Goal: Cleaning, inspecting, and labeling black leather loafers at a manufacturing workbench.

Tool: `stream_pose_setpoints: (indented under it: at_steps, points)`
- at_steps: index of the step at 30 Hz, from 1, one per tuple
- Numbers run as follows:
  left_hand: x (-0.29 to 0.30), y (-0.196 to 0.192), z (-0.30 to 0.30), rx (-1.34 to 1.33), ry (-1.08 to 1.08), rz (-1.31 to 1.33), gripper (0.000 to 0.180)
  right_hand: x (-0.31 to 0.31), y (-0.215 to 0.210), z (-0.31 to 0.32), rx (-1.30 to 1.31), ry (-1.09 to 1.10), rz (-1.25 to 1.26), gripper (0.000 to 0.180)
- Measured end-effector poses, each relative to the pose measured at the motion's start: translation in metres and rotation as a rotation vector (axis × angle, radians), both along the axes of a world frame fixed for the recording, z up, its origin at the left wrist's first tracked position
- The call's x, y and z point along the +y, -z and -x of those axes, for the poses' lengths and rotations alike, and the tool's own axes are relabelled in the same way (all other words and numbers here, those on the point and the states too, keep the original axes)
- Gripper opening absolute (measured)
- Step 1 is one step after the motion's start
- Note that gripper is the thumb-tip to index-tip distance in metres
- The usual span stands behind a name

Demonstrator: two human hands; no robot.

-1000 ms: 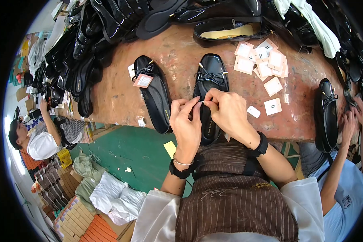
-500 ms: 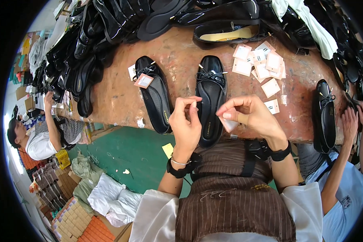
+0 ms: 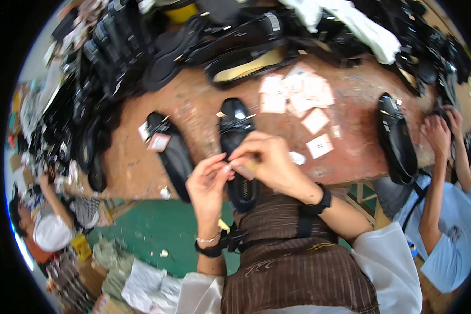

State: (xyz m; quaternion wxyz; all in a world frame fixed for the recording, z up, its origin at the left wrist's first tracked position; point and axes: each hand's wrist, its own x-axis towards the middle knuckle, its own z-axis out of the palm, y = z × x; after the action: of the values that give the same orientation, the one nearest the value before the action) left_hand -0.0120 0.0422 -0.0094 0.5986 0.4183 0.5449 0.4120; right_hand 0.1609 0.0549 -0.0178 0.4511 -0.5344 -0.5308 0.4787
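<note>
My left hand (image 3: 206, 188) and my right hand (image 3: 275, 165) meet above a glossy black ballet flat (image 3: 243, 196) with a bow, its toe pointing away from me. My right hand pinches a small pinkish paper tag (image 3: 244, 171), partly hidden by the fingers. The left fingertips press together right beside it; whatever they pinch is too small to make out. To the left lies a matching flat (image 3: 175, 159), with a pink-edged tag (image 3: 158, 142) near its bow. Loose paper tags (image 3: 315, 121) lie spread beyond my right hand.
Black shoes (image 3: 162, 65) are heaped along the table's (image 3: 345, 157) far side and left end, with a white cloth (image 3: 358, 29) on top. Another black flat (image 3: 397, 141) lies at the right, near a co-worker's hands (image 3: 438, 131). Another person (image 3: 52, 225) is at the far left.
My hands have come together, the right one moving left with the tag to the left fingertips. The whole view has shifted, with the table scene now lower and further left.
</note>
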Motion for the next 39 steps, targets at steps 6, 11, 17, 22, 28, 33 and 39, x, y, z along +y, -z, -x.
stream_pose_setpoints:
  at_steps: [6, 11, 17, 22, 28, 33, 39]
  points:
    - [0.000, 0.003, 0.007, 0.022, -0.025, 0.009, 0.028, 0.002, 0.004, 0.005, -0.053, -0.067, 0.004, 0.012]
    - [0.001, 0.009, 0.004, -0.044, -0.019, -0.038, 0.033, 0.002, -0.002, 0.001, 0.008, -0.114, 0.165, 0.013]
    - [-0.003, -0.012, -0.027, 0.232, -0.126, -0.161, 0.039, -0.008, -0.012, -0.014, 0.047, -0.041, 0.070, 0.027]
    - [-0.017, 0.000, 0.005, 0.912, 0.403, -0.207, 0.030, -0.041, -0.045, -0.128, -0.611, 0.582, -0.263, 0.020]
    - [0.010, -0.030, 0.033, 0.566, 0.069, -0.382, 0.030, -0.128, -0.035, -0.277, -1.402, 0.766, 0.277, 0.029]
    - [0.049, -0.014, 0.100, 0.733, -0.248, -0.575, 0.044, -0.184, -0.030, -0.313, -0.989, 0.808, 0.345, 0.033]
    - [0.022, 0.033, 0.129, 1.018, -0.043, -0.112, 0.055, -0.196, -0.003, -0.315, -0.895, 0.812, 0.240, 0.025]
